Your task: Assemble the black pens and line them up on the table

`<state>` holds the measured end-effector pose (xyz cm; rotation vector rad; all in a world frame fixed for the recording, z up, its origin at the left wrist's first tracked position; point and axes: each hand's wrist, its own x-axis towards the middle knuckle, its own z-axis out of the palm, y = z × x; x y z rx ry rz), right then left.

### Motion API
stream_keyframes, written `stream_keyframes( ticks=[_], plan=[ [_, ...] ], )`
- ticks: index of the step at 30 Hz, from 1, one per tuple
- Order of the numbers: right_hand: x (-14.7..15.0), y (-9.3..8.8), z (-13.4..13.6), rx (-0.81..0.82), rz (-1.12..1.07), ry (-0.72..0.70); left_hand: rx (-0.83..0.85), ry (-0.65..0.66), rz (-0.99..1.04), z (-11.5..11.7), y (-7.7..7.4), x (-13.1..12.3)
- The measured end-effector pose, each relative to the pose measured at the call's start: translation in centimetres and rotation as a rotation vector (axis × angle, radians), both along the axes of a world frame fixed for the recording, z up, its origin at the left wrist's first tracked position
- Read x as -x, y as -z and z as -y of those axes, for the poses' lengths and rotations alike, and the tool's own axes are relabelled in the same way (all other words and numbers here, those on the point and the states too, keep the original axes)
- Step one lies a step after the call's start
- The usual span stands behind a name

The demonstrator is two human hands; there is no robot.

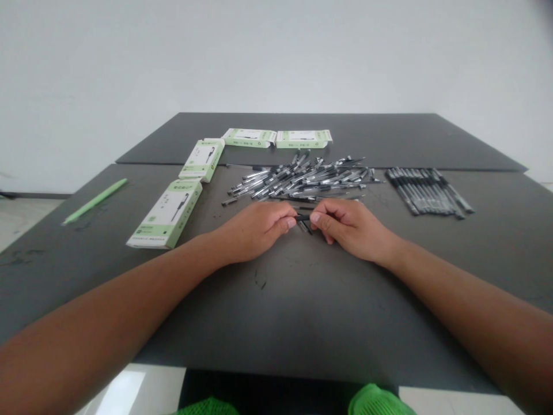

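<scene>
Head view: pinching a dark pen [303,218] with left hand [254,230] and right hand [348,227] at frame centre, just below heaped pens [298,177], near lined-up pens [425,193] at frame right.

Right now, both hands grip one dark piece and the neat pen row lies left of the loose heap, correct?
No: the head view shows the neat pen row right of the loose heap. The left hand and right hand do grip the dark piece.
</scene>
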<state>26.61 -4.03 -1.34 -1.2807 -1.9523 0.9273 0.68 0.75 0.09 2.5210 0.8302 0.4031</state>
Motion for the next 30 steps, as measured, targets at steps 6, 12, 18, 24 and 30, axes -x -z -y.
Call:
stream_keyframes(
  ticks=[6,12,18,24,30],
  plan=[
    [-0.03,-0.07,-0.05,-0.021,0.022,-0.006,-0.010,0.010,0.000,-0.06,0.01,-0.01],
    [-0.02,-0.06,0.00,-0.016,0.033,-0.010,-0.008,0.003,0.007,-0.02,-0.07,-0.02],
    [0.03,-0.15,-0.02,-0.014,0.049,-0.001,-0.009,0.004,0.003,-0.06,-0.14,-0.06],
    [-0.03,-0.04,-0.02,-0.003,0.024,0.001,0.000,-0.003,0.005,0.04,-0.10,-0.02],
    [0.00,0.03,0.03,0.008,-0.034,0.008,0.006,-0.014,0.012,0.10,-0.08,-0.01]
  ],
)
